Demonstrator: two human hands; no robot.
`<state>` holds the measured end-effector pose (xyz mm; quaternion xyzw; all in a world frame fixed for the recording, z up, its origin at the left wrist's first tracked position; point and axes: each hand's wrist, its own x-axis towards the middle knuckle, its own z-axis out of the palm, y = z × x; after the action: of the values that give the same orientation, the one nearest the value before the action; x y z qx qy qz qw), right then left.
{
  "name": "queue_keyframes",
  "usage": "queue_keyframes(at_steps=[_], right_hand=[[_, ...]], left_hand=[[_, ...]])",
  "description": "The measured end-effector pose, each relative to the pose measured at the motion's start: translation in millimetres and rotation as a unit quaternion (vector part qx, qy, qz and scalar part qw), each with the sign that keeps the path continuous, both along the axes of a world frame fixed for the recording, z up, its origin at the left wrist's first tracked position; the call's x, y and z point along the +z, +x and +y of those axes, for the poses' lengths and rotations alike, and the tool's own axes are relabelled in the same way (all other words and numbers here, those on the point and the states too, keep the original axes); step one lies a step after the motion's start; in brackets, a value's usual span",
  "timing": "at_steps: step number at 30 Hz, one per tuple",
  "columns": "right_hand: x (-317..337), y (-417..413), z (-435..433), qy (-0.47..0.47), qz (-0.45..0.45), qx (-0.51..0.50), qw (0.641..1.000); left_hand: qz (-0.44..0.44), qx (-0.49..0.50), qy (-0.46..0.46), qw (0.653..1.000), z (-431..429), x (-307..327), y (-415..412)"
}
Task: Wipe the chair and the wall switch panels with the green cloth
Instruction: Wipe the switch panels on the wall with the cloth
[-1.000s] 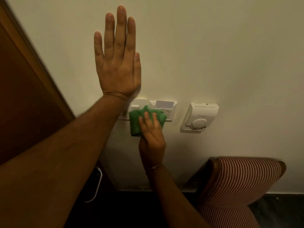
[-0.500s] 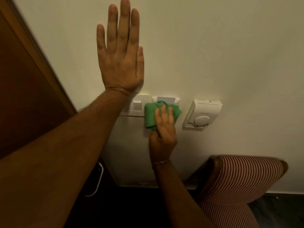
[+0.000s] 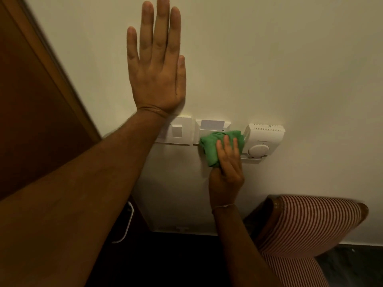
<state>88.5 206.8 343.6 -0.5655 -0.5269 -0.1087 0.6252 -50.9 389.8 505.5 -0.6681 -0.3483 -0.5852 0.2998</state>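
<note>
My right hand (image 3: 227, 166) presses the bunched green cloth (image 3: 213, 145) against the wall, over the lower right part of the white key-card panel (image 3: 211, 126) and touching the left edge of the white thermostat (image 3: 263, 139). The white switch panel (image 3: 178, 131) to the left is uncovered. My left hand (image 3: 156, 63) lies flat on the cream wall above the switch panel, fingers spread and pointing up, holding nothing. The chair (image 3: 310, 222), with red-and-white striped upholstery and a wooden frame, stands against the wall at the lower right.
A brown wooden door and its frame (image 3: 41, 90) fill the left side. A white curved handle (image 3: 126, 226) shows beneath my left forearm. The floor (image 3: 186, 262) below the wall is dark.
My right hand has slid the green cloth to the right, from the switch panel across the key-card panel to the thermostat's edge. My left hand has stayed flat on the wall.
</note>
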Motion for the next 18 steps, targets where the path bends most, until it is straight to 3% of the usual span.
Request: queue_keyframes(at_steps=[2, 6, 10, 14, 18], right_hand=[[5, -22, 4, 0.001, -0.002, 0.006, 1.000], [13, -54, 15, -0.009, -0.104, 0.040, 0.994], [12, -36, 15, -0.016, -0.165, 0.051, 0.985], [1, 8, -2, -0.005, -0.089, 0.016, 0.996], [4, -4, 1, 0.001, -0.024, 0.012, 1.000]], left_hand=[[-0.002, 0.001, -0.010, 1.000, -7, 2, 2], [0.016, 0.060, -0.006, 0.998, -14, 8, -2], [0.011, 0.058, -0.026, 0.998, -23, 9, -4], [0.010, 0.053, -0.017, 0.998, -21, 8, -3], [0.020, 0.034, -0.023, 0.999, -20, 7, -1]])
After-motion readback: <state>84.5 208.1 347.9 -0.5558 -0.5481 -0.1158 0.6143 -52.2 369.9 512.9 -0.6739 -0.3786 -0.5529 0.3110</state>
